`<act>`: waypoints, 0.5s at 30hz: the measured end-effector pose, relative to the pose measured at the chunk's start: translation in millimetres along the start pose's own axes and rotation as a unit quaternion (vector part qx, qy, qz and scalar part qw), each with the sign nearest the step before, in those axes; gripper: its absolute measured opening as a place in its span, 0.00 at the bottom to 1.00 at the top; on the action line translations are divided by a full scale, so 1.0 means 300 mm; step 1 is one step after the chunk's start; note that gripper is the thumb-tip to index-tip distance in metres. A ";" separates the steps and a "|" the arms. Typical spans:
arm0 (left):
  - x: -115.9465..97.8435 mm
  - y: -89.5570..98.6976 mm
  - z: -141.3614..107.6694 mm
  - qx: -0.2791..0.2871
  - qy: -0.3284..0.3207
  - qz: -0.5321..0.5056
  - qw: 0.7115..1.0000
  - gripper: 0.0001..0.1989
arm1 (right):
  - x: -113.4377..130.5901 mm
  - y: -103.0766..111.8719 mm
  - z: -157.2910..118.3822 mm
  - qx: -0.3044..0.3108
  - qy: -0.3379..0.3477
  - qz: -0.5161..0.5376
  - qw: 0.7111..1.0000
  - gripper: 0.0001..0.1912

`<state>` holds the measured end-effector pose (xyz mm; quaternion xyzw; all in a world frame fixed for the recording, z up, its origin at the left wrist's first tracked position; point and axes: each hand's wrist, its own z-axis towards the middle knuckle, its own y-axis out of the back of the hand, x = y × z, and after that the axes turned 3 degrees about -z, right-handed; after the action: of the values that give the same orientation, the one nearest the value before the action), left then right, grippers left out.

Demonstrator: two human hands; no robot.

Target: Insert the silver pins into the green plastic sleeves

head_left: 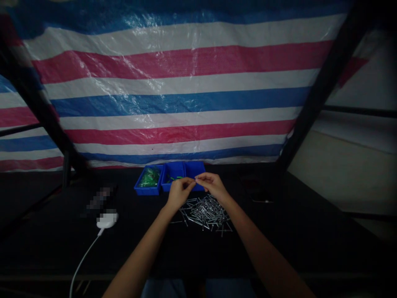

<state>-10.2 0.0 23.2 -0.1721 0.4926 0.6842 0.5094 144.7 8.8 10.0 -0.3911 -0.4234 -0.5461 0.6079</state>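
Tarp fills the view ahead, blue/white/red stripes, hung on dark frame posts. Below it, black bench runs across the frame.

On the bench, left of my hands: white charger puck with white cable running off the near edge, plus a dark object behind it, too blurred to tell. Off to the right, a small dark item, hard to make out in the low light.

Three blue bins sit side by side at the far side of the work area, touching. Left bin holds a glossy mass of green parts. Middle bin has a few green bits. Right bin is partly behind my hands.

Loose metal pins lie in a scattered heap on the bench, just below my hands, nearest the right wrist.

Left hand and right hand are raised over the bench in front of the bins, fingertips pressed in on a thin pin. Pin sits between them, above the right bin. Too small to resolve further.
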 end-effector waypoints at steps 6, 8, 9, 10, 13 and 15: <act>0.039 -0.052 0.038 -0.014 -0.001 -0.184 0.983 0.13 | 0.005 0.015 0.006 -0.033 0.014 -0.013 0.999 0.16; 0.047 -0.058 0.038 -0.021 0.010 -0.213 0.977 0.13 | 0.005 0.015 0.006 -0.026 0.013 -0.019 0.999 0.17; 0.050 -0.060 0.037 -0.024 0.014 -0.224 0.974 0.13 | 0.005 0.014 0.006 -0.020 0.011 -0.020 1.000 0.17; 0.053 -0.060 0.035 -0.026 0.019 -0.233 0.972 0.12 | 0.005 0.014 0.005 -0.013 0.010 -0.020 1.000 0.17; 0.060 -0.055 0.031 -0.025 0.026 -0.251 0.967 0.12 | 0.006 0.013 0.003 -0.001 0.012 -0.020 1.000 0.16; 0.066 -0.050 0.030 -0.025 0.024 -0.249 0.968 0.12 | 0.010 0.014 0.001 0.003 0.015 -0.031 0.999 0.16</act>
<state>-3.1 18.0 5.3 -0.3184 0.4290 0.5437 0.6473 148.9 8.6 12.8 -0.3677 -0.4277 -0.5692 0.5982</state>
